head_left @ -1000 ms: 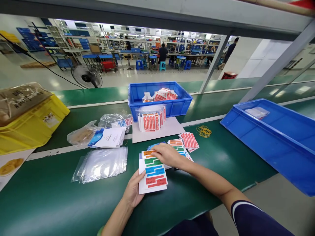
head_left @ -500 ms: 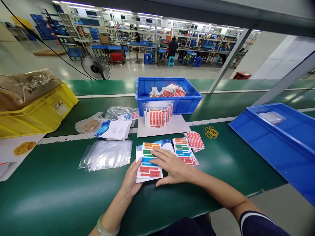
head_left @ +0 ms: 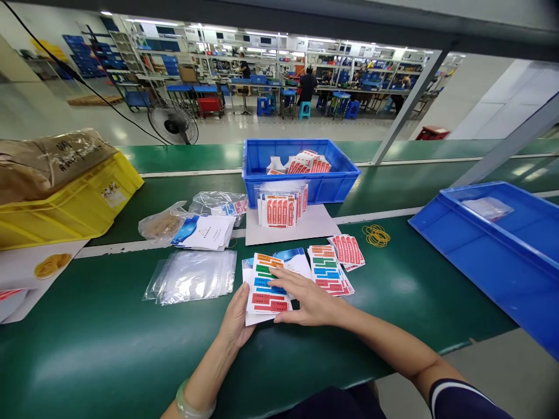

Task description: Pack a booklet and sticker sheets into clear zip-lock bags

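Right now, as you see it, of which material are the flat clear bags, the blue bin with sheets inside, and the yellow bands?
Flat clear bags: thin, shiny plastic film; glare lies across them, and the green surface shows through.
Blue bin: probably moulded plastic, fairly glossy; even colour, ribbed wall.
Yellow bands: likely rubber; thin loops in a loose tangle, finish too small to tell.

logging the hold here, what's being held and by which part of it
A small stack of papers, colored label sheet on top: left hand grips its lower left edge, right hand touches its right side.
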A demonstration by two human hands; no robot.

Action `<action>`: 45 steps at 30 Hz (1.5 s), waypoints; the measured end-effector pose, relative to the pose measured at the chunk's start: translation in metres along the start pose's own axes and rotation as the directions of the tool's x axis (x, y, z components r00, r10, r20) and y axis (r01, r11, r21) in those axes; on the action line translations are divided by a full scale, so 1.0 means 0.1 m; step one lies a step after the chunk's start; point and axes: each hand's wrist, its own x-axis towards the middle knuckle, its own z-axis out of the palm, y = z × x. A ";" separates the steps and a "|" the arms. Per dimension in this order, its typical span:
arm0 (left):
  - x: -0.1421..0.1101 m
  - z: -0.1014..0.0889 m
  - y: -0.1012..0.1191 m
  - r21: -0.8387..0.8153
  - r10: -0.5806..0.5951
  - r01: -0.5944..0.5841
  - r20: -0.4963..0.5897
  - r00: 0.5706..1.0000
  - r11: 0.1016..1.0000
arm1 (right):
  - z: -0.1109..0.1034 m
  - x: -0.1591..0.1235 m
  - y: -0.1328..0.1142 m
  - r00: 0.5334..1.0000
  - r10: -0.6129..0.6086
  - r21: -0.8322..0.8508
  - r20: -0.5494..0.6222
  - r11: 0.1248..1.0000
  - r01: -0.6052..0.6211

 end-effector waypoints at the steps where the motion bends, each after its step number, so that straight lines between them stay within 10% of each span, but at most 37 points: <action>1: 0.00 0.01 0.00 0.005 0.003 -0.003 0.001 1.000 1.000 | 0.01 0.00 0.00 1.000 0.005 0.016 -0.015 1.000 -0.004; 9: -0.06 0.07 -0.04 0.114 -0.005 -0.005 0.093 0.996 0.993 | -0.12 0.17 0.20 0.919 0.104 -0.057 -0.381 0.989 -0.136; 21: -0.06 0.08 -0.04 0.165 -0.024 0.014 0.058 0.998 0.986 | 0.07 0.11 0.27 0.927 -0.003 -0.265 -0.375 0.959 -0.104; 33: 0.00 0.05 -0.07 0.211 0.051 -0.042 -0.036 0.998 0.977 | 0.04 0.03 0.30 0.855 0.338 0.045 -0.394 0.936 -0.349; 40: -0.01 0.08 -0.02 0.061 -0.182 0.190 -0.123 0.976 0.980 | -0.44 0.01 0.35 0.834 0.493 0.614 -0.249 0.746 -0.258; 45: 0.01 0.04 0.05 -0.077 -0.225 0.214 -0.190 0.956 0.974 | -0.95 -0.12 0.67 0.820 0.485 0.437 -0.303 0.836 -0.332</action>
